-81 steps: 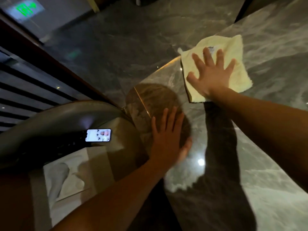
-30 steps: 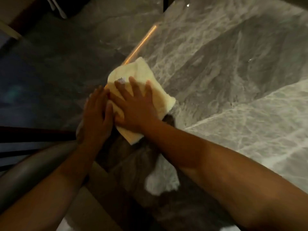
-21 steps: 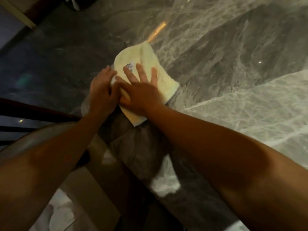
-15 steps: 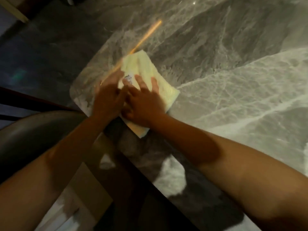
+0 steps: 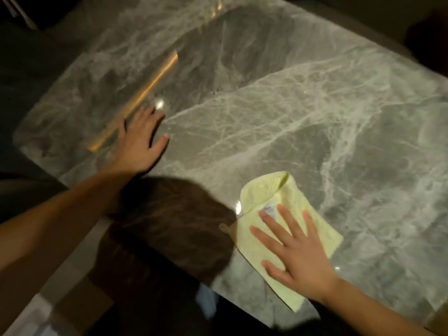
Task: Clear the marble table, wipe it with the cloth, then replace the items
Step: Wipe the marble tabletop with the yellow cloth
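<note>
A pale yellow cloth (image 5: 294, 204) lies flat on the grey veined marble table (image 5: 278, 112), near its front edge, one corner folded over. My right hand (image 5: 294, 253) presses down on the cloth's near half with fingers spread flat. My left hand (image 5: 141, 141) rests palm down on the bare marble toward the table's left corner, fingers apart and holding nothing. Nothing else stands on the marble in view.
A dark shadow (image 5: 174, 226) falls across the table's front edge between my arms. Dark floor (image 5: 36, 57) lies beyond the left edge. A pale surface (image 5: 68, 282) sits below the table at lower left.
My right hand has slid the cloth from the table's left corner to the right along the front edge. My left hand has come off the cloth and now rests on bare marble.
</note>
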Action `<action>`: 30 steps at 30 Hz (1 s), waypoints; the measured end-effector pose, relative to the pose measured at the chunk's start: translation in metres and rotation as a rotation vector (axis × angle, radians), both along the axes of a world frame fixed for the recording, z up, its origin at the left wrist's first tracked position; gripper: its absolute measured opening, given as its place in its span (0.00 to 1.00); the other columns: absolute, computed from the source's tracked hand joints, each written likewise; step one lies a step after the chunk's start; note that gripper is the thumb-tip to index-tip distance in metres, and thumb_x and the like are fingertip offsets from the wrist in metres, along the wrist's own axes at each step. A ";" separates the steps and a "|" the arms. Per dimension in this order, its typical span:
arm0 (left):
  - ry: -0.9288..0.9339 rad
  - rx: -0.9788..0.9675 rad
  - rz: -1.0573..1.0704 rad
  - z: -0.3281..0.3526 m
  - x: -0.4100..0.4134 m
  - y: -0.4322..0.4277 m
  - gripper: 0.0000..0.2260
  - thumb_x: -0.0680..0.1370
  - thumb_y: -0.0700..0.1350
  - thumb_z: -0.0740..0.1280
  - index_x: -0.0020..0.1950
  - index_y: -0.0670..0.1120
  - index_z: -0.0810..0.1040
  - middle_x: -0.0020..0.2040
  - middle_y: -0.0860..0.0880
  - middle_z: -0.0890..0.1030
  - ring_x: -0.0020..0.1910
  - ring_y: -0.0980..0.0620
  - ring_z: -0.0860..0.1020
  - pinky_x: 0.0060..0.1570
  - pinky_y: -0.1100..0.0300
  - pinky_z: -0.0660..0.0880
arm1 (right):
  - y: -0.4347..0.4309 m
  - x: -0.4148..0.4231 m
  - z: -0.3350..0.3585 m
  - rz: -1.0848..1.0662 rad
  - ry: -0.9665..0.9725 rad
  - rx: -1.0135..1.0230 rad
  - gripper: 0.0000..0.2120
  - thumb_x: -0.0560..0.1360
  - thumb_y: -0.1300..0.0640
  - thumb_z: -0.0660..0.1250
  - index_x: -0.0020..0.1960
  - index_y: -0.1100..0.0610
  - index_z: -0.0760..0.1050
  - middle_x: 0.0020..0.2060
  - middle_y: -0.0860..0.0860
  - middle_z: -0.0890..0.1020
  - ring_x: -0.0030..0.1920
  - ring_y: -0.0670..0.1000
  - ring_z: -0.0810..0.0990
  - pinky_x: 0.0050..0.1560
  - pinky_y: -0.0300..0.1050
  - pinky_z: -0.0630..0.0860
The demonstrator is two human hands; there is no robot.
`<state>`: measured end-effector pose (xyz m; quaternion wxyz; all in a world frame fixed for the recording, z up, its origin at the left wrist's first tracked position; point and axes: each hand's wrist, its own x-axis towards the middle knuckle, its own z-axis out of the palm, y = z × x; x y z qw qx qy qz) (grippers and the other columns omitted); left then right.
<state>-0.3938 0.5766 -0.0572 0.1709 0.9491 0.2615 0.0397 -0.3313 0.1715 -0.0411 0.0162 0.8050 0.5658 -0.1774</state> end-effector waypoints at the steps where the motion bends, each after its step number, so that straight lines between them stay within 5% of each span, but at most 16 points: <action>1: 0.006 0.004 0.004 -0.004 0.000 0.003 0.27 0.76 0.58 0.55 0.73 0.51 0.64 0.77 0.48 0.60 0.77 0.50 0.55 0.72 0.42 0.45 | -0.006 0.001 0.001 0.009 -0.035 -0.003 0.31 0.76 0.36 0.57 0.76 0.41 0.54 0.78 0.46 0.54 0.77 0.60 0.50 0.68 0.72 0.54; 7: 0.136 0.120 -0.226 -0.005 -0.004 0.054 0.30 0.73 0.59 0.57 0.74 0.52 0.61 0.77 0.47 0.59 0.76 0.48 0.56 0.72 0.46 0.50 | 0.009 0.019 -0.006 0.067 -0.049 -0.046 0.32 0.74 0.35 0.55 0.76 0.42 0.56 0.77 0.49 0.57 0.77 0.62 0.51 0.65 0.75 0.51; 11: 0.133 0.116 -0.128 -0.007 -0.008 0.117 0.30 0.72 0.59 0.56 0.73 0.51 0.62 0.76 0.46 0.61 0.75 0.47 0.59 0.71 0.42 0.53 | 0.054 0.037 -0.011 0.067 -0.099 -0.001 0.31 0.75 0.34 0.51 0.76 0.43 0.58 0.77 0.50 0.59 0.76 0.63 0.53 0.64 0.75 0.52; 20: -0.017 0.041 0.149 -0.006 -0.021 0.136 0.26 0.78 0.57 0.53 0.72 0.46 0.66 0.73 0.44 0.66 0.73 0.44 0.62 0.72 0.41 0.52 | 0.282 0.068 -0.018 -0.123 -0.088 0.092 0.32 0.74 0.34 0.53 0.76 0.42 0.56 0.78 0.49 0.54 0.77 0.63 0.49 0.64 0.76 0.50; 25: 0.012 -0.063 0.133 -0.004 -0.020 0.140 0.26 0.77 0.59 0.54 0.73 0.49 0.63 0.76 0.48 0.61 0.76 0.49 0.55 0.73 0.42 0.45 | 0.415 0.103 -0.020 -0.226 -0.077 0.107 0.32 0.75 0.32 0.47 0.76 0.39 0.45 0.78 0.46 0.45 0.77 0.61 0.39 0.66 0.76 0.39; 30: -0.066 -0.121 0.179 0.000 -0.016 0.143 0.24 0.77 0.56 0.56 0.70 0.47 0.66 0.72 0.46 0.67 0.73 0.45 0.63 0.73 0.38 0.50 | 0.489 0.120 -0.021 -0.342 -0.050 0.190 0.32 0.75 0.34 0.53 0.76 0.41 0.52 0.78 0.48 0.50 0.77 0.62 0.42 0.66 0.75 0.38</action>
